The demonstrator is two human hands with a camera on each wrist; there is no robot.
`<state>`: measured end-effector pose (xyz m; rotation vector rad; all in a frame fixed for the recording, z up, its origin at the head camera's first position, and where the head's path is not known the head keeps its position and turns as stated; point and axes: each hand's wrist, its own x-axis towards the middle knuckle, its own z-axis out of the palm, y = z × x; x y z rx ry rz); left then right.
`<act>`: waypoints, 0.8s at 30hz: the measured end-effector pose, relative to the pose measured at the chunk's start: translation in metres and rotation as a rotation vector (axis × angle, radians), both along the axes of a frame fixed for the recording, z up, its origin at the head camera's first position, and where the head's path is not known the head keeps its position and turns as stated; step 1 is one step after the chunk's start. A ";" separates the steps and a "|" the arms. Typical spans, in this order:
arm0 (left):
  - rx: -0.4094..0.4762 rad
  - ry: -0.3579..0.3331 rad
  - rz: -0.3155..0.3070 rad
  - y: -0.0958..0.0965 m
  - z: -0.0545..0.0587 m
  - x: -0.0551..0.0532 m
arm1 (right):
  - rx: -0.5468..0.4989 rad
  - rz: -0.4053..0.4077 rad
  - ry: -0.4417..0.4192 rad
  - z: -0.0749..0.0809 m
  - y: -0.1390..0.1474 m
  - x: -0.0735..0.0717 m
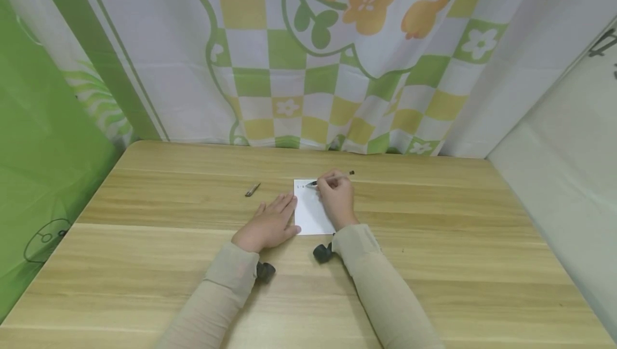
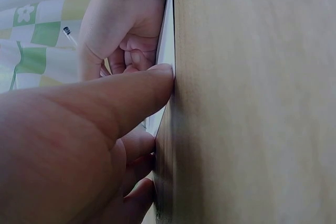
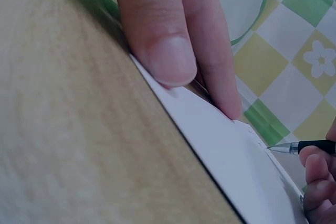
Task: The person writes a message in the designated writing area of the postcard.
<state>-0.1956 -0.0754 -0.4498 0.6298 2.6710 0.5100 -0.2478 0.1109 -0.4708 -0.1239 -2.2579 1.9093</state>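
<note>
Mid-frame, the right grip point(image 1: 337, 199) pinches a pen point(image 1: 313, 183); the left grip point(image 1: 270, 223), fingers extended, touches the paper point(image 1: 310, 212). Too light a touch might let pen drag skew it.

Passages across the wood-grain tabletop point(image 1: 448, 231): a broad area right of the right hand point(image 1: 339, 199); a strip between the white paper point(image 1: 310, 215) and the checked curtain point(image 1: 299, 78); a narrow lane between left wrist camera point(image 1: 266, 272) and right wrist camera point(image 1: 323, 253). Obstructions: left hand point(image 1: 269, 225) at the paper's left edge; right hand with pen point(image 3: 313, 145) over its right side; small slender object point(image 1: 253, 189) beyond the left hand.
</note>
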 end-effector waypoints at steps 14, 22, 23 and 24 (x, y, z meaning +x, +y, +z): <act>-0.026 -0.013 0.002 0.002 0.010 0.004 | 0.065 0.001 0.021 0.002 -0.001 -0.001; -0.010 -0.012 -0.002 0.002 0.013 0.006 | 0.069 0.003 0.025 0.001 -0.001 -0.002; -0.006 -0.011 -0.002 0.002 0.015 0.006 | 0.068 0.002 0.023 0.001 -0.001 -0.002; -0.013 -0.012 -0.003 0.002 0.015 0.007 | 0.066 0.001 0.021 0.001 -0.001 -0.002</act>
